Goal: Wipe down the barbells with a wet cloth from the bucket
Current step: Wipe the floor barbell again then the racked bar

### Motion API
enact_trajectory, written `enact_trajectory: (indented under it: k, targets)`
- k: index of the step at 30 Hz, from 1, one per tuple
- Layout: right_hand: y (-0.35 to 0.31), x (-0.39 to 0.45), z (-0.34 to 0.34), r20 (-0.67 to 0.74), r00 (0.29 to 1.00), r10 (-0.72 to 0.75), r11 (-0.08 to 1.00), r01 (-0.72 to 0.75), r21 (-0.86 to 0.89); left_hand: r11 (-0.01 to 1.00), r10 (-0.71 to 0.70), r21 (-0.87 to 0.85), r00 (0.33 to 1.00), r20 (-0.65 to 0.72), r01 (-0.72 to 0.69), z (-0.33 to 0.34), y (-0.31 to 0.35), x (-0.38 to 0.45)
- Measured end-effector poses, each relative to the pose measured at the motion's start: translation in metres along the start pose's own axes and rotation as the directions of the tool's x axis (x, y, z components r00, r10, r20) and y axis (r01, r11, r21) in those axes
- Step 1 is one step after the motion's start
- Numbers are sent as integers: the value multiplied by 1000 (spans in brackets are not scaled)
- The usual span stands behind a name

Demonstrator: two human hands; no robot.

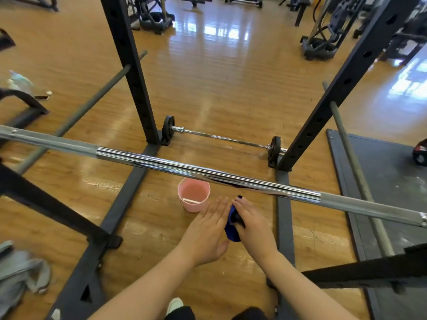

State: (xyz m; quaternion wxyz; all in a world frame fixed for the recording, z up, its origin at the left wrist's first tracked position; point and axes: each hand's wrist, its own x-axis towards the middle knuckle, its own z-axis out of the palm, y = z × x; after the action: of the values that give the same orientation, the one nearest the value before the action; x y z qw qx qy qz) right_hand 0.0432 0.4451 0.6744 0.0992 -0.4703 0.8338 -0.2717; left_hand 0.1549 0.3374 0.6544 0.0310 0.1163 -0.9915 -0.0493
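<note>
My right hand (250, 224) grips the mostly hidden blue cloth (231, 229), flat left hand (208, 229) pressed alongside, below the racked barbell (208, 174) partly hiding the pink bucket (193, 197).

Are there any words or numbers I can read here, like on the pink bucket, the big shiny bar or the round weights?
None can be read.
Pink bucket: a pale strip inside, no letters seen.
Big shiny bar: no writing.
Round weights on the small barbell: too small and dark to read.
Blue cloth between the hands: no label shows.
</note>
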Motion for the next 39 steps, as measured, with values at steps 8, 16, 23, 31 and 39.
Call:
enact_trajectory:
  k: [8, 16, 23, 31, 39]
  targets:
    - [13, 52, 94, 82, 994, -68, 998, 67, 19, 979, -186, -108, 976, -113, 174, 81, -62, 6]
    - [70, 77, 205, 106, 989, -107, 990, 97, 98, 874, -378, -401, 902, -207, 274, 194, -93, 15]
    - [134, 95, 300, 101, 992, -71, 987, 55, 153, 619, -528, -727, 842, -107, 296, 292, -121, 23]
    - [212, 116, 400, 94, 996, -6, 974, -16, 225, 443, -729, -773, 685, -15, 454, 416, -173, 55]
    - [238, 136, 422, 403, 914, 41, 959, -149, 242, 183, -685, -896, 707, 178, 404, 446, -170, 77]
